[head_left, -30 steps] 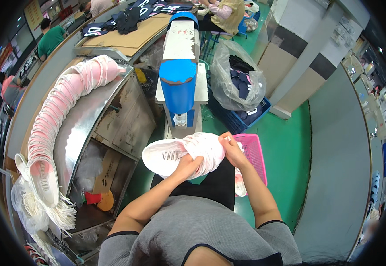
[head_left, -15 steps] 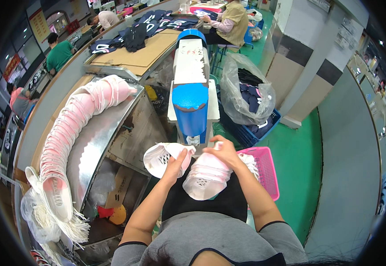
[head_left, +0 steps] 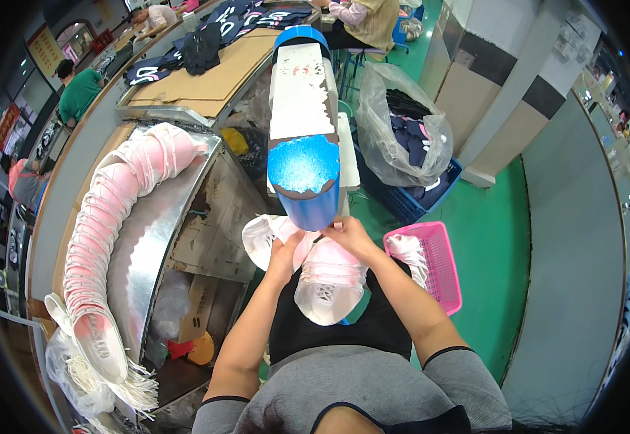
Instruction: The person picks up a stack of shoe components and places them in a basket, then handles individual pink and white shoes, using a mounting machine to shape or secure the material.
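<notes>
Before me stands a machine with a worn blue and white head. My left hand is closed on a white shoe upper with pink inside, just below the head's left side. My right hand is closed, its fingertips pinching the top edge of a nested stack of white and pink shoe uppers, which hangs over my lap. Both hands almost meet right under the machine head. Its lower end hides the spot where the pieces come together.
On the left, a long curved row of nested shoe uppers lies on a metal-topped bench. A pink basket with white pieces stands to my right. Beyond it, a blue crate holds a clear bag of dark pieces. Co-workers sit farther off.
My right hand has come left and my left hand slightly right, so the single upper and the stack now meet under the machine head. The whole view has shifted a little.
</notes>
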`<control>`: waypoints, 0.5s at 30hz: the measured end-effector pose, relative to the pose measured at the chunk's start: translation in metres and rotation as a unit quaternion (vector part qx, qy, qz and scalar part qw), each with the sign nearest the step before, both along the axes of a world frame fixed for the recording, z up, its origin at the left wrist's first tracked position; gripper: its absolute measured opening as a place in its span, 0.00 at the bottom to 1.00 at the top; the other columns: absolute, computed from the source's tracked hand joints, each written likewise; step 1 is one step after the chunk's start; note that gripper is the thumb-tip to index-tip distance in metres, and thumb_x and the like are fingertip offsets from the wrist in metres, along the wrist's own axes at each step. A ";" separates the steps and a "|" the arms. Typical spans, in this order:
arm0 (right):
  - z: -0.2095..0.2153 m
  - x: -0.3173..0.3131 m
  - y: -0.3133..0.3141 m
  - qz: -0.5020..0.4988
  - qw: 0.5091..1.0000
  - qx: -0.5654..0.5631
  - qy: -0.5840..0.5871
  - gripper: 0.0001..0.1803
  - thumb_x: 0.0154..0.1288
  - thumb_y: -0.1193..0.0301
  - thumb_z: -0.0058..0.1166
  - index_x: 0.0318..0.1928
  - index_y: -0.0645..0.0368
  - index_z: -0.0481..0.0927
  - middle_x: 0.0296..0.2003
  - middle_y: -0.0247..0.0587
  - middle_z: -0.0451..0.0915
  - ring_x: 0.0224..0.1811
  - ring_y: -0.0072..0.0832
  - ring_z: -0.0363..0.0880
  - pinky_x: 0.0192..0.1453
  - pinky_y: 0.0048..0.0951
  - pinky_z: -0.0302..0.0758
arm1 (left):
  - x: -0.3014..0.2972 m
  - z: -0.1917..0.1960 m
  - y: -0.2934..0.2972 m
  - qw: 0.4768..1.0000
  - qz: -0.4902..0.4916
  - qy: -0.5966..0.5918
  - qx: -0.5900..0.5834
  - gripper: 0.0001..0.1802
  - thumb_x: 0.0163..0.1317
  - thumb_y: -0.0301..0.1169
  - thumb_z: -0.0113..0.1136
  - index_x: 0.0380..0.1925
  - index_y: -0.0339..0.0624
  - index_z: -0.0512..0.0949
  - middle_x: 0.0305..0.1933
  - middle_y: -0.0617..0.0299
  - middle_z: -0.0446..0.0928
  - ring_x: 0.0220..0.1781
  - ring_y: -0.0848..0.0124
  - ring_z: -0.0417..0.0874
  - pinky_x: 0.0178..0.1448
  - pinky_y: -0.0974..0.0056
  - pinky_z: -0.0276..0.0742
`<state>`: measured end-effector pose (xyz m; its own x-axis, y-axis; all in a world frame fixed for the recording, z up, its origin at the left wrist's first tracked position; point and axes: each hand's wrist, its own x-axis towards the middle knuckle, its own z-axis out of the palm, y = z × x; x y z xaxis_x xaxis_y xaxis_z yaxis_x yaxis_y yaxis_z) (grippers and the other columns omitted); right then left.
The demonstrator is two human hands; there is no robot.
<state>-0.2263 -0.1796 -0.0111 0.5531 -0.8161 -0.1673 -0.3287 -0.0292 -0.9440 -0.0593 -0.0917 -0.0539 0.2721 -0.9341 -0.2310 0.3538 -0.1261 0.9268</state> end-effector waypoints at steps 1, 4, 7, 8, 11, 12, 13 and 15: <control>0.001 0.001 -0.002 0.001 1.000 0.030 0.000 0.14 0.56 0.68 0.57 0.36 0.68 0.81 0.28 0.41 0.82 0.30 0.23 0.78 0.37 0.28 0.74 | 0.005 -0.009 -0.003 0.999 0.000 0.032 0.009 0.21 0.61 0.35 0.54 0.49 0.32 0.73 0.47 0.58 0.76 0.49 0.70 0.77 0.52 0.65 0.71; 0.010 0.003 -0.012 0.028 0.994 0.097 -0.041 0.11 0.56 0.71 0.54 0.34 0.68 0.81 0.26 0.36 0.79 0.28 0.19 0.74 0.34 0.26 0.72 | 0.012 -0.016 -0.018 0.992 0.008 0.120 0.034 0.20 0.60 0.33 0.50 0.49 0.31 0.73 0.49 0.56 0.76 0.51 0.68 0.77 0.55 0.64 0.70; -0.007 0.000 -0.025 0.012 0.991 0.120 -0.051 0.09 0.56 0.74 0.53 0.33 0.68 0.80 0.25 0.33 0.78 0.26 0.17 0.71 0.30 0.23 0.70 | 0.018 -0.023 -0.040 0.967 0.024 0.242 0.079 0.19 0.61 0.32 0.47 0.48 0.31 0.73 0.49 0.54 0.77 0.51 0.63 0.77 0.58 0.60 0.70; -0.024 -0.003 -0.033 0.003 0.993 0.113 -0.046 0.09 0.56 0.74 0.53 0.33 0.68 0.80 0.25 0.33 0.78 0.26 0.16 0.71 0.30 0.23 0.69 | 0.021 -0.023 -0.049 0.946 0.028 0.304 0.106 0.18 0.61 0.33 0.45 0.46 0.32 0.74 0.49 0.53 0.77 0.50 0.60 0.78 0.59 0.57 0.69; -0.036 -0.031 -0.038 -0.095 0.990 0.090 -0.059 0.07 0.60 0.73 0.52 0.31 0.65 0.80 0.24 0.31 0.77 0.24 0.16 0.71 0.28 0.22 0.68 | 0.042 0.011 -0.034 0.919 0.092 0.366 0.111 0.16 0.61 0.35 0.48 0.43 0.35 0.75 0.45 0.53 0.79 0.47 0.60 0.79 0.56 0.54 0.71; -0.033 -0.047 -0.041 -0.136 0.984 0.105 -0.050 0.08 0.62 0.72 0.52 0.30 0.64 0.79 0.24 0.32 0.77 0.24 0.17 0.72 0.29 0.22 0.69 | 0.053 -0.004 -0.015 0.936 0.111 0.323 0.090 0.15 0.61 0.35 0.51 0.43 0.36 0.75 0.45 0.55 0.79 0.47 0.63 0.79 0.54 0.57 0.73; -0.052 -0.073 -0.047 -0.179 0.970 0.138 -0.091 0.09 0.63 0.70 0.53 0.30 0.63 0.79 0.25 0.34 0.78 0.25 0.19 0.73 0.29 0.23 0.71 | 0.044 0.005 0.010 0.964 0.130 0.224 0.063 0.15 0.62 0.35 0.53 0.43 0.35 0.75 0.45 0.55 0.79 0.47 0.66 0.79 0.52 0.60 0.74; -0.062 -0.105 -0.048 -0.273 0.934 0.166 -0.159 0.11 0.65 0.66 0.54 0.29 0.61 0.79 0.26 0.37 0.79 0.26 0.23 0.76 0.31 0.27 0.75 | 0.008 0.039 0.065 0.985 0.134 0.108 0.032 0.18 0.65 0.37 0.52 0.47 0.32 0.72 0.46 0.52 0.77 0.47 0.66 0.80 0.53 0.63 0.74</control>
<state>-0.3312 -0.2274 -0.0730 0.1340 -0.9233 -0.3599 0.0905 0.3731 -0.9234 -0.0509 -0.0262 -0.0149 0.4444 -0.8174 -0.3665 0.5695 -0.0580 0.8199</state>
